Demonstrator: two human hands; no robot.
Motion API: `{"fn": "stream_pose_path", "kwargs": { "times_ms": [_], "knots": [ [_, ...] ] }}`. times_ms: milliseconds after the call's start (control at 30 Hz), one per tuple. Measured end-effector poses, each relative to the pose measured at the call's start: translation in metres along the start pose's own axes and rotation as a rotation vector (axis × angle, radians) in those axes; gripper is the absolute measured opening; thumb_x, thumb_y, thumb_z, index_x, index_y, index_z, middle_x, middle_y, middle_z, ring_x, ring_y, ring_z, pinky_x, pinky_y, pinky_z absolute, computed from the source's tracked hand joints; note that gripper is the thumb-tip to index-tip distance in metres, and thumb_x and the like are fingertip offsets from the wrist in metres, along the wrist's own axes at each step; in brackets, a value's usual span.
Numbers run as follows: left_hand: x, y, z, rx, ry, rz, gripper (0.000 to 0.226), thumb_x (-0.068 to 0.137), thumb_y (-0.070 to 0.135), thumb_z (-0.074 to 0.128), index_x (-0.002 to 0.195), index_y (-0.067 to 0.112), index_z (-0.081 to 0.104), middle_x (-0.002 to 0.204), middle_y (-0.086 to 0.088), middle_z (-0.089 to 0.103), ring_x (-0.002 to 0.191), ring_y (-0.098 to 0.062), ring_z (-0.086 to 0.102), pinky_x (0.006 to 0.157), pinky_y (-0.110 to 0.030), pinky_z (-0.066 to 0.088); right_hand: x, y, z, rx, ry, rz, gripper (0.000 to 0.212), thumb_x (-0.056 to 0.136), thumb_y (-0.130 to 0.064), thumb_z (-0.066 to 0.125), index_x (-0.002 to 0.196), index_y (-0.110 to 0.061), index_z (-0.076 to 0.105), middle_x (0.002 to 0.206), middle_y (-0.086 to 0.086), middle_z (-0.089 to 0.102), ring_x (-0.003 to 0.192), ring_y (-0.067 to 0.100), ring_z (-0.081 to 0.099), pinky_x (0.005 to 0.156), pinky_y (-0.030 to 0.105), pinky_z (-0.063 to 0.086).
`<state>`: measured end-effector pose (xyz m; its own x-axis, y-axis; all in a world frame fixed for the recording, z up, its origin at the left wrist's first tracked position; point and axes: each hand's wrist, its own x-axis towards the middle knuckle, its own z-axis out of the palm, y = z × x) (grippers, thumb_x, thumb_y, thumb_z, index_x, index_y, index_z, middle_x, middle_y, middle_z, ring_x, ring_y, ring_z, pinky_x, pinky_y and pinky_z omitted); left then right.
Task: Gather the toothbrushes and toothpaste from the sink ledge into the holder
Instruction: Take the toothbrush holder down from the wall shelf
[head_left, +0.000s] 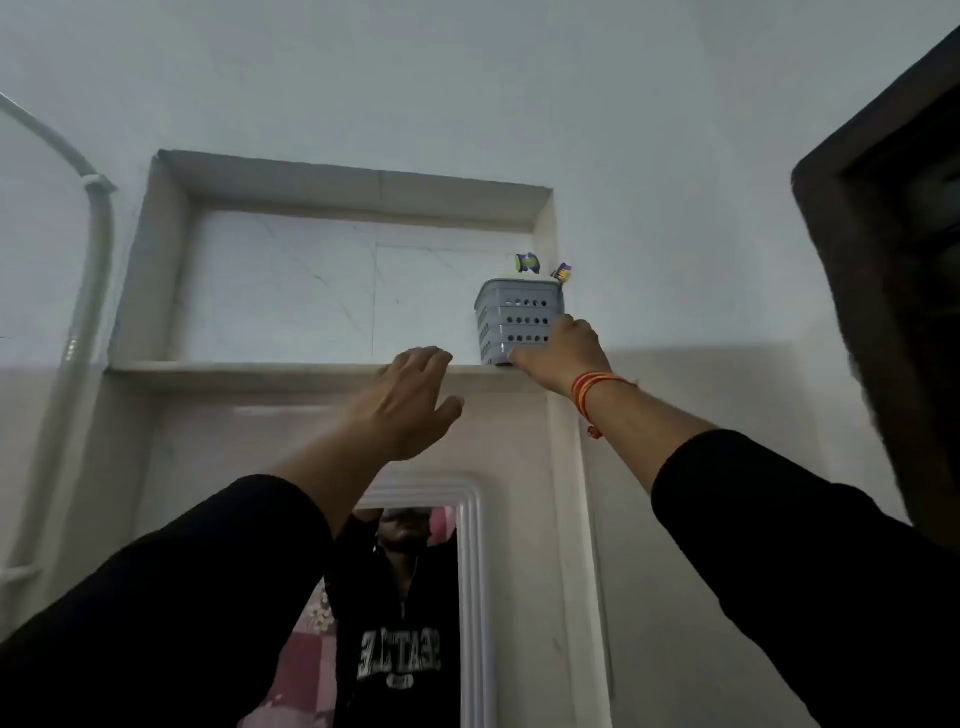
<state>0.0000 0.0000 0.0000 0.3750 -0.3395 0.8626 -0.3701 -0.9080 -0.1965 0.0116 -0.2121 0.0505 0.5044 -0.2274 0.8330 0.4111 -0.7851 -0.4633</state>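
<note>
While the grey holder (521, 322) stands upright at the shelf's (291, 370) right end, the right hand (563, 353) grips its base; the left hand (410, 400), open and empty, hangs farther left.

black sleeves (171, 587), red-orange thread bracelet (592, 389)

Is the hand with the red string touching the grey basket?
Touching. The head view shows the right hand pressed against the basket, fingers at its lower corner.
</note>
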Motion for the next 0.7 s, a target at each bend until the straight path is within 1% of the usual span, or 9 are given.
{"fn": "stream_pose_path", "kwargs": {
  "times_ms": [100,133,200,333,500,533,600,667,700],
  "knots": [
    [0.018,-0.007,0.026,0.037,-0.039,0.002,0.073,0.102,0.051,0.039,0.161,0.012,0.018,0.169,-0.008,0.018,0.158,-0.024,0.013,0.127,-0.042,0.017,0.023,0.0,0.018,-0.047,-0.014,0.003,0.09,0.072,-0.053,0.07,0.142,-0.009,0.035,0.135,0.015,0.043,0.12,0.03,0.052,0.099,0.04,0.051],
    [0.021,-0.01,0.033,0.044,-0.064,-0.005,0.074,0.102,0.051,0.037,0.162,0.013,0.014,0.171,-0.007,0.014,0.159,-0.023,0.009,0.128,-0.042,0.014,0.029,-0.001,0.025,-0.07,-0.012,0.012,0.092,0.072,-0.054,0.071,0.143,-0.008,0.033,0.135,0.016,0.041,0.12,0.031,0.051,0.098,0.04,0.051],
    [0.023,-0.017,0.05,0.077,-0.063,-0.001,0.076,0.103,0.054,0.033,0.163,0.015,0.009,0.172,-0.003,0.007,0.16,-0.02,0.001,0.129,-0.042,0.01,0.039,-0.004,0.04,-0.119,0.042,0.027,0.098,0.072,-0.056,0.072,0.144,-0.006,0.028,0.135,0.018,0.039,0.12,0.033,0.049,0.094,0.04,0.049],
    [0.019,-0.028,0.067,0.129,-0.001,0.028,0.079,0.101,0.058,0.031,0.163,0.019,0.001,0.172,0.003,-0.004,0.159,-0.015,-0.01,0.13,-0.04,0.005,0.051,-0.011,0.052,-0.134,0.163,0.081,0.116,0.061,-0.063,0.076,0.145,-0.002,0.024,0.134,0.018,0.045,0.119,0.033,0.046,0.093,0.043,0.051],
    [0.021,-0.032,0.071,0.084,0.013,0.047,0.081,0.1,0.058,0.034,0.163,0.02,0.0,0.172,0.004,-0.005,0.158,-0.013,-0.012,0.13,-0.038,0.003,0.059,-0.017,0.066,-0.008,0.205,0.176,0.131,0.047,-0.067,0.081,0.147,-0.006,0.022,0.134,0.016,0.048,0.118,0.033,0.052,0.095,0.044,0.052],
    [0.02,-0.031,0.07,0.084,0.008,0.045,0.081,0.1,0.058,0.034,0.163,0.02,0.0,0.172,0.005,-0.005,0.158,-0.013,-0.012,0.13,-0.039,0.003,0.059,-0.018,0.065,0.029,0.215,0.193,0.132,0.045,-0.068,0.081,0.146,-0.005,0.024,0.133,0.015,0.048,0.116,0.032,0.054,0.093,0.043,0.053],
    [0.019,-0.032,0.068,0.081,-0.006,0.049,0.081,0.101,0.059,0.033,0.163,0.02,-0.001,0.172,0.005,-0.008,0.158,-0.013,-0.014,0.13,-0.039,0.003,0.056,-0.02,0.059,0.094,0.216,0.215,0.128,0.042,-0.069,0.082,0.141,-0.004,0.031,0.127,0.013,0.05,0.11,0.028,0.057,0.081,0.036,0.053],
    [0.018,-0.033,0.067,0.066,-0.025,0.05,0.081,0.101,0.059,0.032,0.163,0.02,-0.003,0.171,0.005,-0.011,0.157,-0.013,-0.017,0.13,-0.04,0.003,0.05,-0.023,0.048,0.106,0.211,0.215,0.122,0.042,-0.07,0.081,0.136,-0.005,0.037,0.12,0.01,0.049,0.103,0.026,0.059,0.069,0.031,0.047],
    [0.017,-0.033,0.066,0.058,-0.039,0.049,0.081,0.101,0.059,0.031,0.163,0.02,-0.003,0.171,0.006,-0.012,0.157,-0.013,-0.018,0.13,-0.04,0.003,0.047,-0.025,0.043,0.105,0.204,0.211,0.12,0.042,-0.07,0.08,0.134,-0.006,0.039,0.118,0.009,0.048,0.1,0.025,0.059,0.067,0.031,0.046]
  ]
}}
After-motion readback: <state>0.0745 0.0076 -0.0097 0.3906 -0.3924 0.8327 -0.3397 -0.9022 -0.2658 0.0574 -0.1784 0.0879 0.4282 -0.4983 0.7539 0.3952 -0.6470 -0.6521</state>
